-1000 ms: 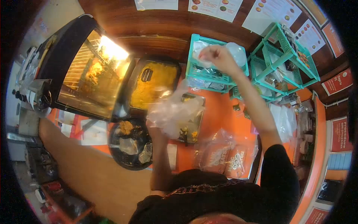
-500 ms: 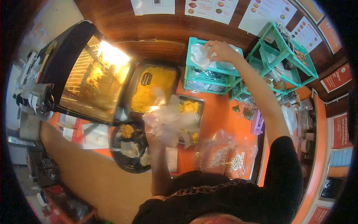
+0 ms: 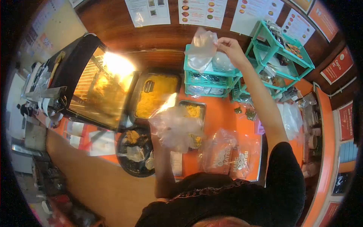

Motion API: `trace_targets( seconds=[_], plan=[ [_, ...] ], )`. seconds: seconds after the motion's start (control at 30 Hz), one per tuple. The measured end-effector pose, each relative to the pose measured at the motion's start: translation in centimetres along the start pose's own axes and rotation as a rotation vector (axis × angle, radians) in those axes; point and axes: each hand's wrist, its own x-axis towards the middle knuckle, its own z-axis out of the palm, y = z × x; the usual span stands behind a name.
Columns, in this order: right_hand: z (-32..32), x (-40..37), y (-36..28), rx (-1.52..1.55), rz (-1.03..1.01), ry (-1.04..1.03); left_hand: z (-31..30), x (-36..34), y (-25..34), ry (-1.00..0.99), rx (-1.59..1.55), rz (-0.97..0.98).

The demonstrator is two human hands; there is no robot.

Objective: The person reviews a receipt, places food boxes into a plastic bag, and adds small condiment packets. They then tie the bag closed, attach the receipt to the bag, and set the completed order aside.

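Observation:
My right hand (image 3: 229, 49) pinches a thin clear plastic bag (image 3: 203, 44) by its side, lifted above the top green basket (image 3: 188, 62). More clear plastic (image 3: 223, 61) lies in that basket. My left hand (image 3: 155, 132) is at a crumpled clear plastic bag (image 3: 176, 128), which hides most of the fingers. This bag is blurred and hangs over a metal tray (image 3: 204, 113) with yellow crumbly food (image 3: 193, 111). Left of it stands a dark pan (image 3: 138, 90) of yellow crumbs (image 3: 160, 94).
A lit glass warming cabinet (image 3: 100, 87) stands at the left. A round black tray (image 3: 126, 160) holds food and plastic. Printed clear bags (image 3: 227, 155) lie on the orange counter (image 3: 223, 113). Green tiered racks (image 3: 281, 56) stand at the right, below posted sheets (image 3: 202, 13).
My right hand has risen from inside the top basket, pulling a clear plastic bag up with it. My left hand and its plastic have stayed over the metal tray.

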Motion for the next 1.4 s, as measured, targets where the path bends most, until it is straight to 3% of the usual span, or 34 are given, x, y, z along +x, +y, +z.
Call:
trace_targets(
  seconds=[0.17,0.2,0.27,0.3,0.37,0.4,0.47,0.5,0.57,0.6,0.63,0.67,0.77,0.87,0.97,1.03,1.1,1.17,1.2,1.23,1.3,1.37,1.4],
  plan=[
    [5.5,-10.5,-4.7,0.474,0.187,-0.117,12.7,-2.4,0.3,-0.221,0.126,0.062],
    [6.8,-12.9,-5.6,0.361,0.185,-0.177,13.6,-2.2,-0.3,-0.288,0.154,0.084],
    [9.0,-17.5,-7.0,0.14,0.205,-0.288,11.1,1.3,-2.9,-0.433,0.515,0.11],
    [9.5,-19.2,-7.1,0.034,0.124,-0.273,7.0,4.9,-4.9,-0.488,0.85,0.086],
    [9.6,-22.5,-6.9,-0.194,-0.016,-0.236,4.7,3.8,-6.8,-0.561,0.804,0.012],
    [8.5,-23.6,-6.1,-0.07,0.106,-0.182,6.2,1.5,-6.4,-0.533,0.433,-0.032],
    [7.1,-27.6,-7.2,-0.194,0.049,0.07,7.6,-1.4,-7.5,-0.343,0.151,0.067],
    [6.5,-29.2,-7.7,-0.261,0.013,0.182,7.8,-2.2,-8.4,-0.209,0.237,0.216],
    [5.9,-34.9,-7.5,-0.72,0.007,0.34,9.9,-4.9,-9.2,-0.193,0.692,0.642],
    [6.1,-38.0,-6.1,-0.988,-0.019,0.393,12.5,-7.6,-9.3,-0.313,1.059,0.914],
    [6.7,-40.8,-4.7,-1.141,0.141,0.358,14.2,-9.4,-10.1,-0.436,1.423,1.19],
    [6.8,-42.9,-3.0,-1.293,0.305,0.316,12.9,-9.5,-12.4,-0.543,1.337,1.055],
    [5.6,-47.4,2.2,-1.287,0.657,0.108,13.6,-11.2,-16.5,-0.769,1.444,0.637],
    [3.0,-49.1,3.0,-0.788,0.861,0.258,8.8,-8.8,-22.7,-0.935,1.499,0.438],
    [4.0,-49.4,1.0,-0.584,0.658,0.499,7.1,-6.2,-23.3,-0.856,1.834,0.361],
    [6.7,-50.0,4.7,-1.093,0.35,0.386,5.8,-3.7,-23.4,-0.773,1.85,0.514],
    [8.1,-50.1,5.9,-1.287,0.326,0.192,6.2,-3.0,-23.2,-0.75,1.807,0.667],
    [7.5,-49.6,6.3,-1.177,0.588,-0.064,7.6,-2.8,-22.9,-0.759,1.784,0.78],
    [6.8,-48.2,2.4,-1.005,0.76,-0.119,7.9,-3.0,-22.4,-0.753,1.775,0.794],
    [6.1,-48.3,1.1,-0.669,0.745,-0.064,8.0,-3.6,-21.6,-0.755,1.778,0.798],
    [4.4,-49.4,-0.4,0.001,0.673,0.047,11.0,-6.0,-20.0,-0.524,1.368,0.105],
    [4.6,-49.7,-2.1,0.32,0.518,0.24,11.3,-6.6,-21.2,-0.662,1.269,0.143],
    [4.5,-49.6,-3.3,0.43,0.492,0.302,9.5,-5.9,-23.1,-0.921,1.377,0.515]
  ],
)
